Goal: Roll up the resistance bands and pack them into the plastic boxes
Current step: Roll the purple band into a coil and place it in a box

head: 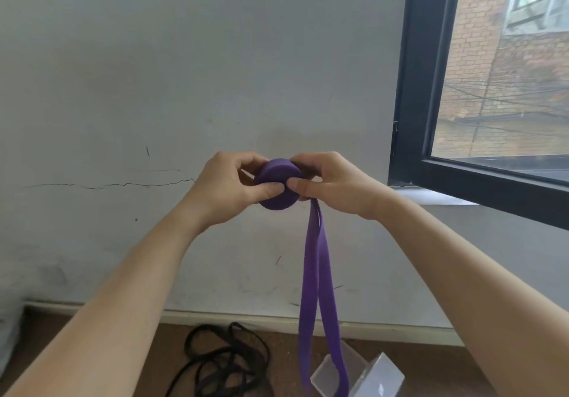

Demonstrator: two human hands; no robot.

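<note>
No readable text, label, brand or number anywhere: purple band (278,184), plastic boxes (357,375), wall, window all unmarked.

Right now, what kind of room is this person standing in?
Probably a bare indoor room, perhaps a spare or unfinished one: a cracked, scuffed white wall, a black-framed window facing a brick building, and resistance bands and plastic boxes on the brown floor.
</note>
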